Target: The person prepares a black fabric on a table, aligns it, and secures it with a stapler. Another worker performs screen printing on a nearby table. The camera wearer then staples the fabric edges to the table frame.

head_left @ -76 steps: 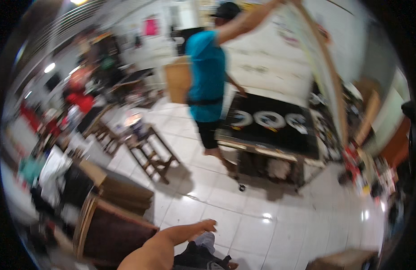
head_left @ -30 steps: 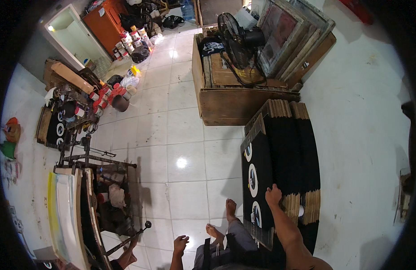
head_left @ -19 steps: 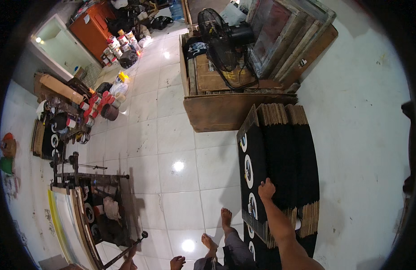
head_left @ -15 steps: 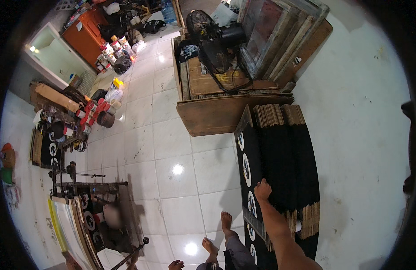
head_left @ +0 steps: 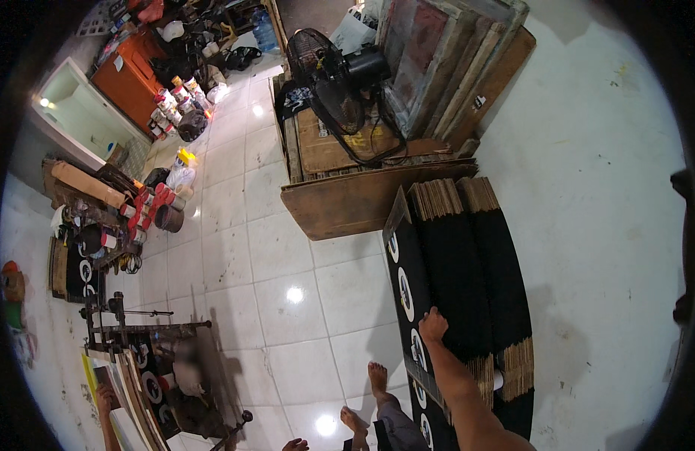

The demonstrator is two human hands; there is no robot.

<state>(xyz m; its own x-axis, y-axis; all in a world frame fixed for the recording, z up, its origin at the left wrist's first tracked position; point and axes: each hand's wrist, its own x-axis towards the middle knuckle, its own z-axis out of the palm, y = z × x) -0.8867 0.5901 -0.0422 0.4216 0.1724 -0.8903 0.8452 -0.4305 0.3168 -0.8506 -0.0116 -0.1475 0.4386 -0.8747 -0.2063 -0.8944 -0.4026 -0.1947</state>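
Note:
My right hand (head_left: 434, 326) is closed on the edge of a black printed board (head_left: 405, 295), whose white circles carry small coloured figures. This board stands on edge at the front of tall stacks of black boards (head_left: 499, 270) with brown edges, along the white wall. My left hand (head_left: 295, 445) shows only at the bottom edge, fingers loosely bent and apart, nothing visible in them. My bare feet are on white tiles between the stacks and a metal rack.
A metal rack (head_left: 148, 327) holds panels at lower left, with another person's arm (head_left: 105, 406) there. A black fan (head_left: 325, 75) sits amid framed screens (head_left: 407, 68) behind a wooden board (head_left: 340, 207). Paint cans (head_left: 167, 203) and bags line the left side, near a doorway (head_left: 84, 113).
The view has swung from a person at a table to the board stacks. My right hand has stayed on the front board. Another person's arm has come up beside the rack's panels.

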